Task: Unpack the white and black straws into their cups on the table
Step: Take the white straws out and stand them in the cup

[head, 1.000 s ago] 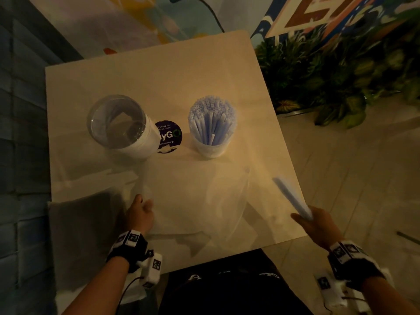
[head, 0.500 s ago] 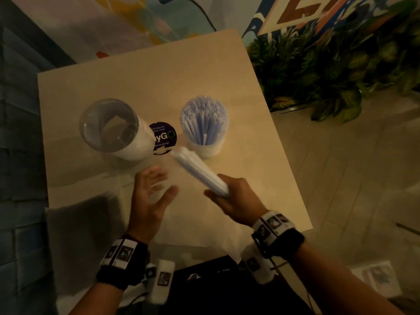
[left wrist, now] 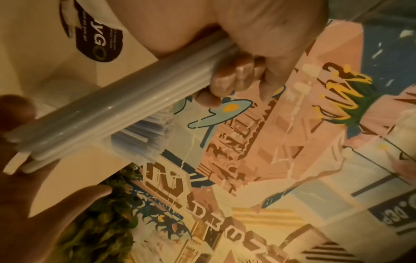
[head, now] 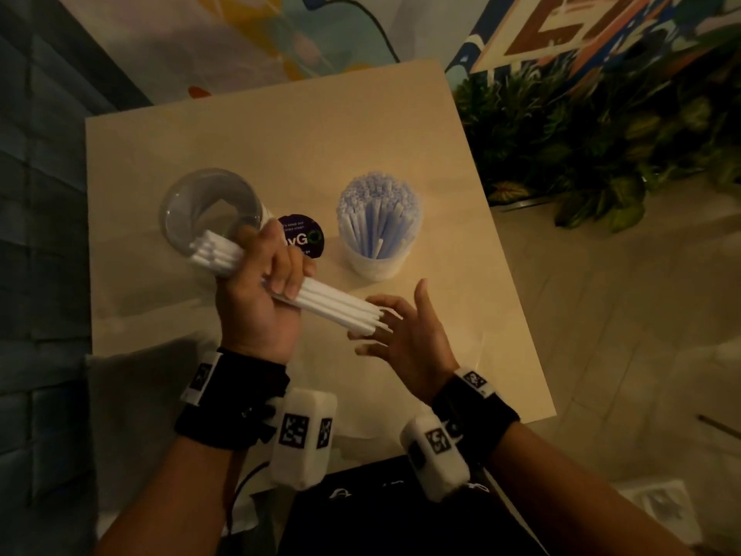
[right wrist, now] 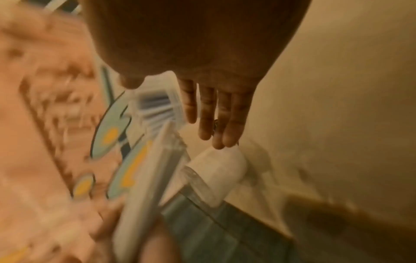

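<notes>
Two hands up over the surface [head: 401, 126]: my left hand [head: 256, 290] fists round a white straw bundle [head: 333, 302], my right hand [head: 405, 335] spread flat, fingers touching its near tips. Bundle's far end overlaps the empty clear cup [head: 208, 210]. Straw-filled cup [head: 379, 226] stands right of it.

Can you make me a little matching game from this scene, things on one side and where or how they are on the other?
Things:
1. bundle of white straws
2. right cup
3. left cup
4. right hand

States:
a. empty, clear-rimmed
b. open, fingers at the bundle's end
c. gripped in the left hand
d. full of upright straws

Pairs: 1-c, 2-d, 3-a, 4-b
</notes>
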Action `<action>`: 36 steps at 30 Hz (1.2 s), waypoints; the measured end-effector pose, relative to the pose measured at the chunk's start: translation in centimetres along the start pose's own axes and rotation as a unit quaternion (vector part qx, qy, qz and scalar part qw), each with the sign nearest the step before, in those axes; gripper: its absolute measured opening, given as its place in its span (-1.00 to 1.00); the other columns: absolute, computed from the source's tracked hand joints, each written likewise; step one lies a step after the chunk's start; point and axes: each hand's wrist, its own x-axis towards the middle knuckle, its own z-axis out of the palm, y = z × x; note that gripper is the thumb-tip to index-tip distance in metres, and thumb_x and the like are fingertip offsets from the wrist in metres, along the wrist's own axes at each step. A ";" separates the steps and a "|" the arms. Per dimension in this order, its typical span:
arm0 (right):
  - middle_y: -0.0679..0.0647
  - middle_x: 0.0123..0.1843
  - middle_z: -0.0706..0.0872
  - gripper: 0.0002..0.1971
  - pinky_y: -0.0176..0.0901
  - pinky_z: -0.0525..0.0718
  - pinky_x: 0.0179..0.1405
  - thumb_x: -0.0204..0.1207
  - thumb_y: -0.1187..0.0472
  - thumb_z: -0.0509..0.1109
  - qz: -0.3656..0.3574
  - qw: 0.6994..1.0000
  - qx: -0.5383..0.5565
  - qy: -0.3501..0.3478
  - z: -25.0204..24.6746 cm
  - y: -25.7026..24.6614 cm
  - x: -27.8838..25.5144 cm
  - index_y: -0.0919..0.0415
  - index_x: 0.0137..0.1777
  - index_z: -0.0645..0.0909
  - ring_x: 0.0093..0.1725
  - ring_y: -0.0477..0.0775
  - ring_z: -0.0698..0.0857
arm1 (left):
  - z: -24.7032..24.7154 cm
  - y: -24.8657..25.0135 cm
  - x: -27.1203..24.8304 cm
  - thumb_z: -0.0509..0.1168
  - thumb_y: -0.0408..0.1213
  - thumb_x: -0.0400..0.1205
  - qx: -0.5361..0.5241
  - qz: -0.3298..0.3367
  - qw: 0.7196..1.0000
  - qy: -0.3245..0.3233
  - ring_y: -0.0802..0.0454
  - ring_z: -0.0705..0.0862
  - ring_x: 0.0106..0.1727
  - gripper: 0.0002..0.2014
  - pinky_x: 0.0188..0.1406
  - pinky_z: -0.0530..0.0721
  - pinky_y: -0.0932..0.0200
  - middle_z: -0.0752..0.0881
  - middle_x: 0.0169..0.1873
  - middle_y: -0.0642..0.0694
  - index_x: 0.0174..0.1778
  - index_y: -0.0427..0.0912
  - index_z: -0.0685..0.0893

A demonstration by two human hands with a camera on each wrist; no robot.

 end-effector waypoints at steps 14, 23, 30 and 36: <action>0.37 -0.07 0.66 -0.24 0.10 0.66 -0.16 0.60 -0.41 -0.01 -0.074 0.991 -0.017 0.108 -3.7 -2.1 -1.2 0.33 0.22 0.57 -0.14 0.32 0.71 | 4.8 -1.0 6.7 0.29 -0.44 0.56 0.103 0.056 0.991 -0.059 0.05 0.17 -0.65 -0.62 -0.38 0.43 0.15 0.21 -0.67 0.00 -0.48 -0.03 0.31; 0.33 -0.11 0.67 -0.24 0.10 0.61 -0.18 0.61 -0.41 -0.02 -0.105 0.986 -0.042 0.126 -6.9 -3.9 -2.9 0.33 0.13 0.62 -0.18 0.29 0.68 | 5.9 -5.6 10.1 0.42 -0.40 0.56 0.286 0.048 0.955 -0.054 0.03 0.39 -0.61 -0.59 -0.42 0.46 0.09 0.44 -0.65 0.06 -0.52 -0.03 0.42; 0.25 -0.10 0.72 -0.54 0.08 0.65 -0.22 0.70 -0.14 0.18 -0.163 0.962 -0.173 0.134 -6.0 -6.5 -1.2 0.30 0.16 0.61 -0.17 0.25 0.70 | 4.8 -5.7 8.9 0.55 -0.32 0.50 0.433 0.092 0.892 -0.092 -0.10 0.67 -0.15 -0.77 -0.06 0.66 0.01 0.69 -0.20 -0.12 -0.11 -0.28 0.62; -0.04 0.22 0.66 -0.47 -0.14 0.75 -0.08 0.43 -0.09 0.57 -0.237 0.837 -0.470 0.151 -5.4 -8.7 2.3 0.03 0.34 0.52 0.06 -0.07 0.72 | 0.9 -3.8 7.8 0.56 0.00 0.45 0.472 0.144 0.867 -0.075 -0.06 0.58 0.38 -0.34 0.39 0.53 -0.16 0.59 0.33 -0.15 0.35 -0.19 0.46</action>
